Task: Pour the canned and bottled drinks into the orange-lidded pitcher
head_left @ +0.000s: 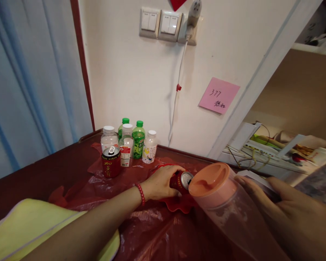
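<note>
My left hand (161, 183), with a red bead bracelet at the wrist, is wrapped round a red drink can (179, 181). The can is tilted, its silver top facing right. Under it lies a red wavy-edged mat or dish (176, 204). My right hand (285, 214) grips a clear plastic pitcher (241, 221) with an orange-pink lid (212, 183). The pitcher leans to the left, its lid close beside the can's top; whether they touch I cannot tell. The pitcher's lower part is cut off by the frame.
Left of my hand stand another red can (111, 165), a white-capped bottle (126, 148), green bottles (138, 143) and a small white bottle (150, 148). A yellow cloth (43, 224) lies front left. Red plastic sheet (152, 232) covers the table. A white cable (176, 101) hangs down the wall.
</note>
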The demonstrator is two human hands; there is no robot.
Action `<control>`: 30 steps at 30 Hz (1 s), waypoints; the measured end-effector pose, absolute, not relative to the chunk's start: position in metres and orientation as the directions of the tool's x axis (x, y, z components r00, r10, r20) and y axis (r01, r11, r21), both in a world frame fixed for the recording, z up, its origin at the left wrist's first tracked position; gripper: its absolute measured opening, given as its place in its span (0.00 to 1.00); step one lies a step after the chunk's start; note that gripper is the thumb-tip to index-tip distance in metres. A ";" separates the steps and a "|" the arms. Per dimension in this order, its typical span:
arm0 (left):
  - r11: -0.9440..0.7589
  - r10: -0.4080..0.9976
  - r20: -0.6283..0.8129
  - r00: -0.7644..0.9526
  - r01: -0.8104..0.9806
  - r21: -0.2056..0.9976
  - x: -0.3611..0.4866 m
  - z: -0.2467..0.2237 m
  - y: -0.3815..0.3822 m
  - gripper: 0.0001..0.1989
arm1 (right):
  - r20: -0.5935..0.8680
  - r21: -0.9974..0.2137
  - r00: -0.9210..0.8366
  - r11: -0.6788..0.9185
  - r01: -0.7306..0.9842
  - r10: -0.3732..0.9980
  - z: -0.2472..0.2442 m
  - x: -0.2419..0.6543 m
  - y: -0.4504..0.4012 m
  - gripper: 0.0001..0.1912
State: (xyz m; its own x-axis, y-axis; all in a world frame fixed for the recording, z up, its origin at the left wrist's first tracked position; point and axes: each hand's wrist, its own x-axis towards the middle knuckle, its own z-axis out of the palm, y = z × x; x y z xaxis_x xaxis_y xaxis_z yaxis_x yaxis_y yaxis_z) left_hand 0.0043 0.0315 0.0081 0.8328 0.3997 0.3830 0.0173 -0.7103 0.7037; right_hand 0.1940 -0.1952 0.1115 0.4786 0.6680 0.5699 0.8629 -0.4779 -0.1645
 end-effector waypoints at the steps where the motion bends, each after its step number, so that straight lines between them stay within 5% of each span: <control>1: -0.711 0.399 0.381 0.834 0.019 0.703 0.004 0.008 0.032 0.34 | 0.560 -0.181 0.490 -0.478 0.859 0.668 0.111 0.194 -0.195 0.28; 30: -0.731 0.389 0.400 0.830 0.014 0.682 0.004 0.009 0.031 0.36 | 0.530 -0.291 0.570 -0.497 0.818 0.628 0.106 0.194 -0.195 0.35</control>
